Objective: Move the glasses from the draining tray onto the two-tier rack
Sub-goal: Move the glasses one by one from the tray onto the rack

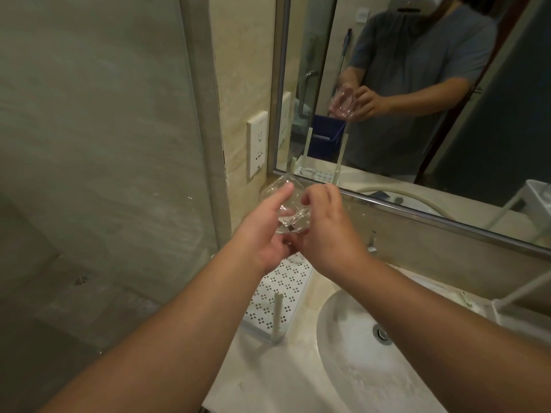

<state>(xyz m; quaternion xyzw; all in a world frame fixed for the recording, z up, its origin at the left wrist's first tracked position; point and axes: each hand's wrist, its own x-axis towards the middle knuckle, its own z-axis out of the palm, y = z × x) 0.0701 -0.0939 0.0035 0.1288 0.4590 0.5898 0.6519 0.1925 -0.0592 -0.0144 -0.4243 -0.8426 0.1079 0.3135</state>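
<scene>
Head view: a clear drinking glass (286,208) is held in the air between both hands, above the white perforated shelf of the two-tier rack (278,289). The left hand (262,234) cups it from the left and below, fingers along its wall; the right hand (325,231) curls round its thick base from the right. The glass looks rigid, light, smooth, likely slippery and breakable, so holding the wall and base seems safer than pinching the rim. Just beyond the grip are the mirror (417,114) edge and wall; below right is the sink (357,368). A rack post (277,318) stands below the grip, nearer the person. Open room lies straight down onto the shelf
</scene>
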